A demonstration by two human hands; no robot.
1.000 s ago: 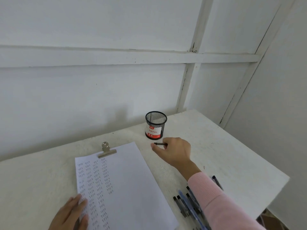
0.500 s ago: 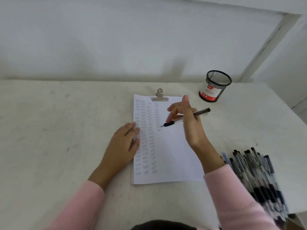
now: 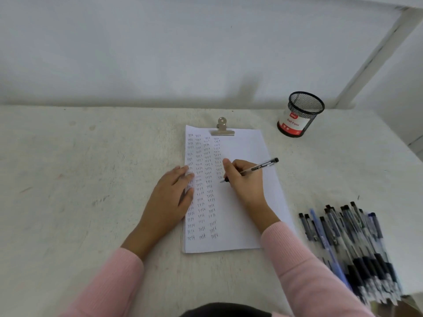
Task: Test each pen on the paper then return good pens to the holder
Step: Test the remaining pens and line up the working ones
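Right hand (image 3: 246, 181) grips pen (image 3: 256, 168), tip on paper (image 3: 249, 216); left hand (image 3: 170, 200) flat on sheet edge, fingers straight; holder (image 3: 299, 114) far right, contents unclear; pen pile (image 3: 352, 248) blurred, cut off.

Right hand (image 3: 246, 179), pen (image 3: 258, 167) on paper (image 3: 242, 216)

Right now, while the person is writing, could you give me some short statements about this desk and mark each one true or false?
1. The right hand holds a pen with its tip at the paper. True.
2. The left hand lifts the paper up. False: it rests flat on the paper's left edge.
3. The mesh holder lies on its side. False: it stands upright, beyond the paper to the right.
4. A pile of pens lies to the right of the paper. True.
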